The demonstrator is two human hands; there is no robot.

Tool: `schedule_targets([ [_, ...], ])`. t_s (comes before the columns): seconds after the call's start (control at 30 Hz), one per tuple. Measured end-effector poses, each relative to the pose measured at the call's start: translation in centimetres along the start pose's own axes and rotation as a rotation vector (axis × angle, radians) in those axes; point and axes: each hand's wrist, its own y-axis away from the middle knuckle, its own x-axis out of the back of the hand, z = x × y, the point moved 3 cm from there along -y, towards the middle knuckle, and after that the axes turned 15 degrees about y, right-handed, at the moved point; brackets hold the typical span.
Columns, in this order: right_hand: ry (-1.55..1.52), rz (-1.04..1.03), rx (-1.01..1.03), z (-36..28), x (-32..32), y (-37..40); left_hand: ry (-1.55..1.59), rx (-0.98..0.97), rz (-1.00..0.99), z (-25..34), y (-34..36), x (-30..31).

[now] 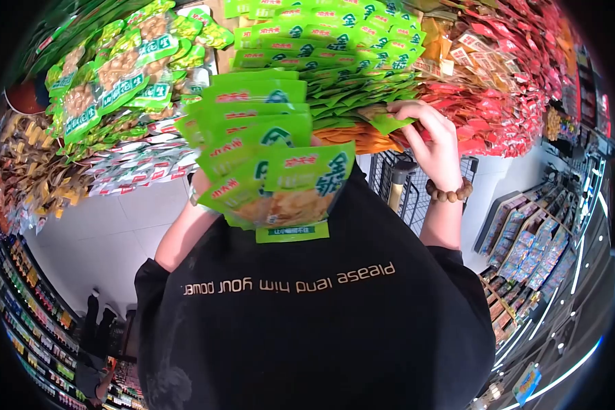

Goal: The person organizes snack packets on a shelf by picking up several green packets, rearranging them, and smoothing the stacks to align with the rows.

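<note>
Mostly hidden behind a fanned stack of green snack packets (301, 178), my left hand (201, 183) holds them up in front of my chest. The front packet has a pale window showing its food and a green strip along its bottom. To the right, my right hand (430, 133) pinches the edge of a single green packet (391, 124) between thumb and fingers. That packet is at the front of the display, just above a row of orange packets (359, 139). A brown bead bracelet (449, 191) circles my right wrist.
Rows of green packets (335, 34) fill the display's back. Peanut bags (119, 75) lie at the left, red packets (506, 102) at the right. A wire shopping cart (411, 195) stands below my right hand. Another shelf (526, 239) is further right; a person (92, 369) shows at lower left.
</note>
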Motion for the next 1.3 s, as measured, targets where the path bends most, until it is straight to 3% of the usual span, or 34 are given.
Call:
schedule_targets([
  [0.23,0.463,0.118,0.134,-2.6,-0.8,-0.2,0.093,-0.003,-0.143,0.1,-0.1,-0.9],
  [0.33,0.498,0.017,0.021,-3.2,-1.1,0.2,0.124,-0.002,-0.169,0.0,-0.1,-1.2],
  [0.43,0.425,0.048,-0.037,-2.9,-1.5,0.6,0.145,-0.001,-0.188,-0.1,-0.1,-1.4],
  [0.83,0.477,-0.374,-0.121,-1.6,-2.8,-0.3,0.131,0.027,-0.201,-1.0,-0.6,-2.0],
  [1.07,0.370,-0.363,-0.099,-2.1,-1.9,-1.0,0.125,0.047,-0.199,-1.3,-1.1,-2.0],
  [1.17,0.286,-0.182,-0.123,-3.4,-0.8,-0.6,0.129,0.044,-0.201,-1.2,-1.1,-2.0],
  [1.3,0.263,-0.285,-0.137,-3.5,-2.6,0.1,0.121,0.041,-0.203,-1.0,-1.3,-2.0],
])
